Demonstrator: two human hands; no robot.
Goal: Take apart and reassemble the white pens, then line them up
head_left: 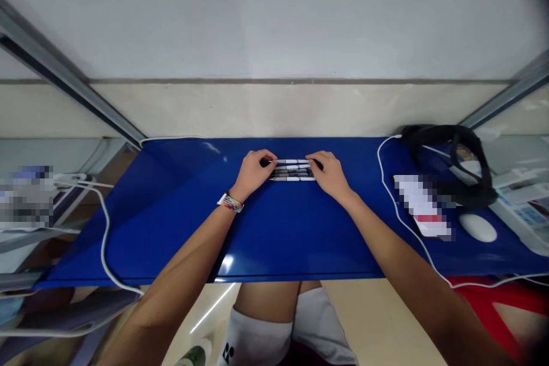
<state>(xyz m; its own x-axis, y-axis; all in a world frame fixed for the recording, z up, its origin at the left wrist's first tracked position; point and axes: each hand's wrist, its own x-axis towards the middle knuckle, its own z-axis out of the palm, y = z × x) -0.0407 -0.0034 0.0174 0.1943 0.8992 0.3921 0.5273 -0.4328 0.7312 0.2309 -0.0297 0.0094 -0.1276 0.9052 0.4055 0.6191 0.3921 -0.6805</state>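
Several slim pens lie side by side, running left to right, on the blue tabletop [184,206] in front of me. The farthest white pen [294,161] spans the space between my hands. Its left end is pinched by the thumb and fingers of my left hand [256,171], which has a colourful band on the wrist. At its other end, my right hand [330,172] has thumb and fingers closed on it. Nearer to me are darker pens [291,172] and a white pen [294,179], partly covered at their ends by my hands.
To the right are a phone [422,206], a white mouse [478,227] and a black headset-like strap [476,154]. A white cable [397,211] curves past the phone. Another white cable [105,229] hangs at the left. A pale wall [274,108] stands behind the table.
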